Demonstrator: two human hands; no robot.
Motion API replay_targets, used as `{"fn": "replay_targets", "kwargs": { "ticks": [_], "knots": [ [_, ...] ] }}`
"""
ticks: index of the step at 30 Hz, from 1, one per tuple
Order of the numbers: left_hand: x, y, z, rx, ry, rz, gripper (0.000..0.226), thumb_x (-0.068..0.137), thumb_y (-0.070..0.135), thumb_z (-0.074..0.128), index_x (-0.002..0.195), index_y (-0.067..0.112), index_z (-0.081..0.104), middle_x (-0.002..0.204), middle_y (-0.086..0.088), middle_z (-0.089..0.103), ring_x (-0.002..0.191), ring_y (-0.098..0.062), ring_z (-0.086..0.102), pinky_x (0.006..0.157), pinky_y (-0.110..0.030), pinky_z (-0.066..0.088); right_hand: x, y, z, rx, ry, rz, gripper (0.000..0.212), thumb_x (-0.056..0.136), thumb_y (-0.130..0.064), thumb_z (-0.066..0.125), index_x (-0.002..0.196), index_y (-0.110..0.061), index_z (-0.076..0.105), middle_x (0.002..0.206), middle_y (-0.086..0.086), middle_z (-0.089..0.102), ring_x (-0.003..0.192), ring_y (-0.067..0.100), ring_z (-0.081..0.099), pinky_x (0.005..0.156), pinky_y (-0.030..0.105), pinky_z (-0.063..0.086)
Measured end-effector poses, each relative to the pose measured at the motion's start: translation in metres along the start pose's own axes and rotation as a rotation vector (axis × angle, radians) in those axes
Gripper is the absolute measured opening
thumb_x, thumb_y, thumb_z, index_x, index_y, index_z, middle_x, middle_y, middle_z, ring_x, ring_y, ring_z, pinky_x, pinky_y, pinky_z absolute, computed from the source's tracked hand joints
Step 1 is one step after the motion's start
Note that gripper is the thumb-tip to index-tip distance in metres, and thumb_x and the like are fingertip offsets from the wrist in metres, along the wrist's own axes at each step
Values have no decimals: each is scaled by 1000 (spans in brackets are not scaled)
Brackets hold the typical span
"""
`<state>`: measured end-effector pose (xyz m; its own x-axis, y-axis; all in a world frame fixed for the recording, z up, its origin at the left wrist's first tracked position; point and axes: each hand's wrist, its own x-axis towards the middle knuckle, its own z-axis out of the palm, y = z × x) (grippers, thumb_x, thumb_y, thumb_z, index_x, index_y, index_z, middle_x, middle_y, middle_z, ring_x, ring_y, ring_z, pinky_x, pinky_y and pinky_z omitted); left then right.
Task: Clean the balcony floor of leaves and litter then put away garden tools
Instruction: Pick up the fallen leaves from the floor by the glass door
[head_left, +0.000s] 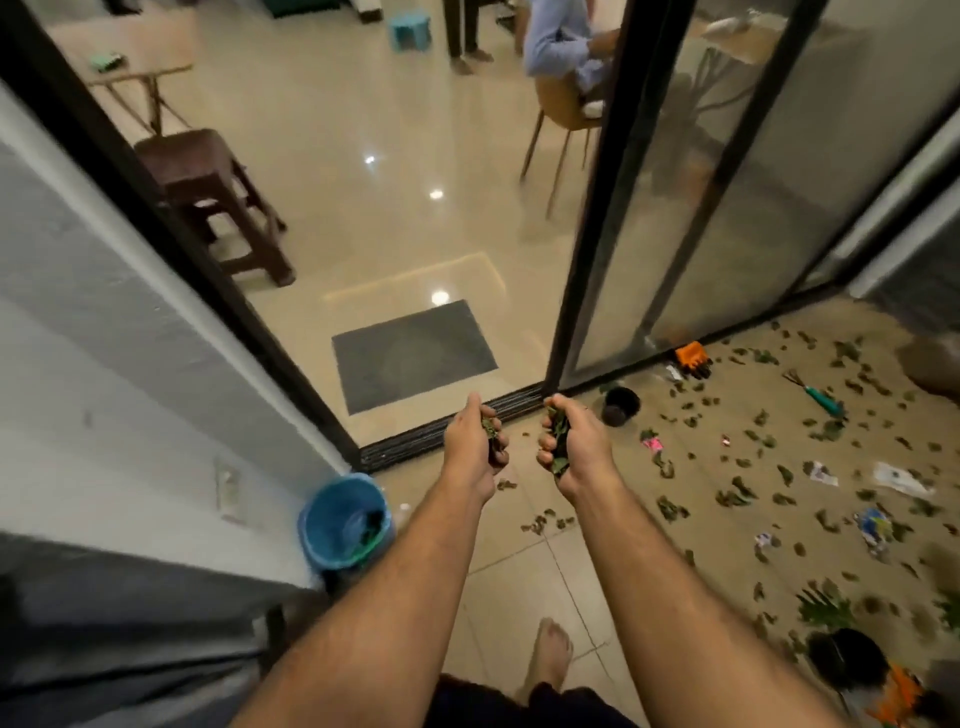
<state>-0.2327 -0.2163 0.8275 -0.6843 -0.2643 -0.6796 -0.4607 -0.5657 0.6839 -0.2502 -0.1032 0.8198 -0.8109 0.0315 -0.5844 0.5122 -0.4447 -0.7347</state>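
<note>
Both grips, left hand (475, 441) + right hand (569, 441), clenched on leaves (558, 434): swing over bin (345, 522) before releasing, low to avoid scatter.

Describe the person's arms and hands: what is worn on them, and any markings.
Both forearms are bare right up to the bottom edge of the frame: no sleeves show. The left hand and right hand wear no gloves. No watch, bracelet or marking shows on either wrist. The picture is too blurred to rule out a ring.
</note>
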Motion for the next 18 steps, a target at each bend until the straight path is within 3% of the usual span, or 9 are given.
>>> {"fn": "replay_targets", "kwargs": {
  "ticks": [11,18],
  "knots": [
    [43,32,-106,-214,306,-4,31,102,45,48,86,18,54,68,2,54,51,-10,49,41,-21,32,41,58,99,-230,-274,234,11,97,-22,54,89,-16,58,63,0,51,44,11,38,39,19,27],
    [82,79,-188,-204,373,-30,30,101,41,49,85,17,56,70,-1,56,53,-11,51,41,-22,33,57,104,187,-296,-291,298,11,96,-25,57,93,-16,60,64,0,54,47,12,42,41,22,31]
  ]
}}
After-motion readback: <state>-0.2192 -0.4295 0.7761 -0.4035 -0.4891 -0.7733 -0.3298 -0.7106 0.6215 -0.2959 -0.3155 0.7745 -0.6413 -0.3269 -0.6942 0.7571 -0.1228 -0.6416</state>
